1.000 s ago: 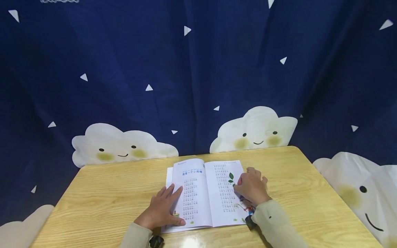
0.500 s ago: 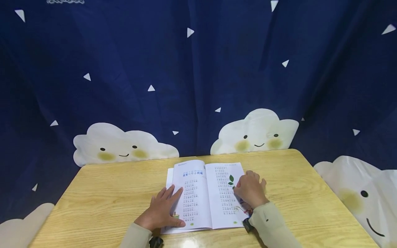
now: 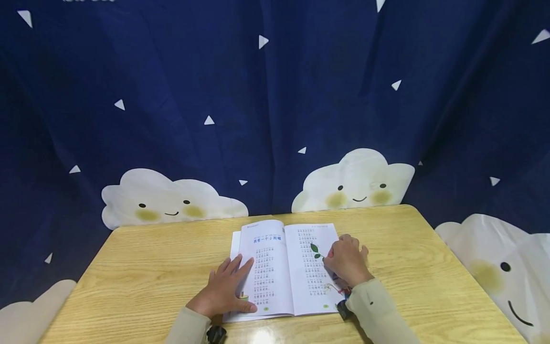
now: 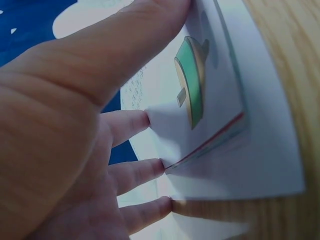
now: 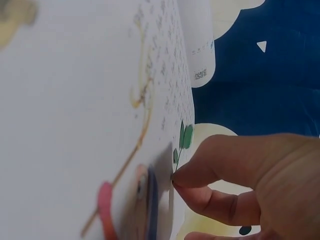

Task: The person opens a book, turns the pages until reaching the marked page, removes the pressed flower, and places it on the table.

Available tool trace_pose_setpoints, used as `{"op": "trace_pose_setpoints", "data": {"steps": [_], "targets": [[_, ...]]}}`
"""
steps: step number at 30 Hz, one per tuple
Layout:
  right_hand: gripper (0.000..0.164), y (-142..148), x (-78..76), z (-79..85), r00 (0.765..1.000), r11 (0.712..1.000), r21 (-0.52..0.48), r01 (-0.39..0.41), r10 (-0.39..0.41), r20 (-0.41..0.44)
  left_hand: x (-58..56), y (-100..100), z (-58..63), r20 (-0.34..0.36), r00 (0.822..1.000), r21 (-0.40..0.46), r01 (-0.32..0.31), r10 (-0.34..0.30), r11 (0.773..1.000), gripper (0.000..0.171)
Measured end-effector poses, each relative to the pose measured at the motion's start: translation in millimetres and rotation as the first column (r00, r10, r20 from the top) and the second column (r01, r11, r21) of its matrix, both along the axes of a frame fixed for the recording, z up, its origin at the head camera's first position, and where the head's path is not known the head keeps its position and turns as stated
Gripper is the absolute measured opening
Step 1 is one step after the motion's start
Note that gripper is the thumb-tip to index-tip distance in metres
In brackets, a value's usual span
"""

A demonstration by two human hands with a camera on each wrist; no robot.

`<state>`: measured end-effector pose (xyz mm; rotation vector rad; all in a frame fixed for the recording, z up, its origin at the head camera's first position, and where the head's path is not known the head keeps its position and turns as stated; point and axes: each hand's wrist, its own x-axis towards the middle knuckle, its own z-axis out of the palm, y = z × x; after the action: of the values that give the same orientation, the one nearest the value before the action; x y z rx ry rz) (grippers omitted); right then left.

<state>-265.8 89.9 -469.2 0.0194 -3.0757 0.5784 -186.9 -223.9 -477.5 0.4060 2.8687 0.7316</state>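
An open book (image 3: 275,282) with printed text lies on the table, its spine running between the two visible pages. My left hand (image 3: 220,290) rests on the left page near its outer edge, fingers spread and thumb over the lower part. Beside that thumb, a green-and-tan spinning top picture (image 4: 191,82) shows in the left wrist view. Thumb and index finger of my right hand (image 3: 349,260) pinch the stem of a small sprig (image 5: 187,136) with green leaves. The sprig's leaves lie over the right page's text, angled up and left.
The light wooden table (image 3: 159,272) extends to both sides of the book. Behind it hangs a dark blue curtain (image 3: 206,86) with white triangles and smiling clouds. A printed cartoon figure (image 5: 146,200) decorates the right page's lower corner.
The sprig's leafy end has swung left and slightly down over the right page. My right hand keeps its pinch and has shifted barely; my left hand stays on the left page.
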Motion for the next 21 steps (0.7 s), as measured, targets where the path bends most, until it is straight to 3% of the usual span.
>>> {"op": "trace_pose_setpoints", "data": {"steps": [21], "targets": [[0.023,11,-1.8,7.0,1.0,0.999,-0.047,0.023,-0.023,-0.01,0.3,0,2.2,0.021,1.0,0.0,0.002,-0.002,1.0,0.111]]}}
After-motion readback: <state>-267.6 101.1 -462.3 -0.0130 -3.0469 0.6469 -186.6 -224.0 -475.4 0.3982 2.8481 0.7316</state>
